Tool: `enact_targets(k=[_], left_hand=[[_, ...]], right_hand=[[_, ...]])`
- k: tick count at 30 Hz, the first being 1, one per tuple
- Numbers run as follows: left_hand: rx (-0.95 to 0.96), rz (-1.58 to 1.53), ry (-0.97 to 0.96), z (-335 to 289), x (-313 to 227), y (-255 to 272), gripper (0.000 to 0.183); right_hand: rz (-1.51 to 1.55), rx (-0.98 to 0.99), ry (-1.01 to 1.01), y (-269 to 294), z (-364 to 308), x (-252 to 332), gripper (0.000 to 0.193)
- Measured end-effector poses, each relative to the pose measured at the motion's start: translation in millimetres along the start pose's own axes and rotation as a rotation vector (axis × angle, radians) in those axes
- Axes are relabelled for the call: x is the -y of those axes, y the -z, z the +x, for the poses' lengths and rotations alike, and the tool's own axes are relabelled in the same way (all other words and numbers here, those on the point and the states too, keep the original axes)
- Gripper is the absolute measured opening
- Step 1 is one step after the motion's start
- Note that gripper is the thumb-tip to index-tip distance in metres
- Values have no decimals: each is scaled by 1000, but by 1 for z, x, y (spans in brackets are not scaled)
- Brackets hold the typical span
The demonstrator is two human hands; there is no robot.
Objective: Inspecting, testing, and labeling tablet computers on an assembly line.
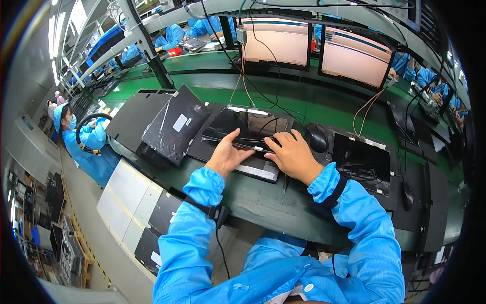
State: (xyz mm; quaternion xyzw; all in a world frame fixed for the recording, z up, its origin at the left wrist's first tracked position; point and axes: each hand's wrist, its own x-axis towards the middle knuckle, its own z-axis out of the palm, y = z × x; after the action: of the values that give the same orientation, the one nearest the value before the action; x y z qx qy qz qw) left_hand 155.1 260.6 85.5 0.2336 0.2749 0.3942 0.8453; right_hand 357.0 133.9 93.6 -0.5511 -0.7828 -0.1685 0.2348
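Observation:
Both hands are at the near edge of a glossy black screen panel (238, 120), which is tilted up from a dark work surface. My left hand (227, 154) is turned palm up, its fingers under the near edge and its thumb raised in front. My right hand (296, 156) grips the same edge further right, thumb below and fingers bent over it. Small white tabs show along the panel's edges. Beneath it lies a dark flat piece with a pale label strip (257, 172). A black mouse (317, 138) sits just right of my right hand.
At left leans a stack of black panels (178, 123). Another dark screen panel (361, 163) with coiled cables lies at right, near a second mouse (408, 196). Two lit monitors (356, 57) stand behind, with cables hanging down. A co-worker in blue (91, 139) is at far left.

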Motion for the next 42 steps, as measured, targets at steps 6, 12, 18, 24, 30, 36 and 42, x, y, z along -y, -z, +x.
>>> enact_targets(k=[6,12,18,24,30,36,42], left_hand=[[-187,1430,-473,-48,-2,23,45],[-272,1972,-801,-5,-44,74,116],[-177,1915,-772,9,-35,66,115],[-382,1841,-1015,-53,-24,71,81],[-391,1246,-1212,-206,65,99,17],[-975,1935,-691,-350,87,196,54],[-1064,1785,-404,-457,85,274,75]], right_hand=[[14,20,66,-14,-7,-2,53],[104,66,0,-22,-8,10,49],[18,18,-20,-23,-11,5,44],[145,205,-135,32,-7,20,28],[-78,450,-387,28,-51,43,41],[395,413,-735,62,-83,13,35],[1337,254,-855,40,-66,145,16]])
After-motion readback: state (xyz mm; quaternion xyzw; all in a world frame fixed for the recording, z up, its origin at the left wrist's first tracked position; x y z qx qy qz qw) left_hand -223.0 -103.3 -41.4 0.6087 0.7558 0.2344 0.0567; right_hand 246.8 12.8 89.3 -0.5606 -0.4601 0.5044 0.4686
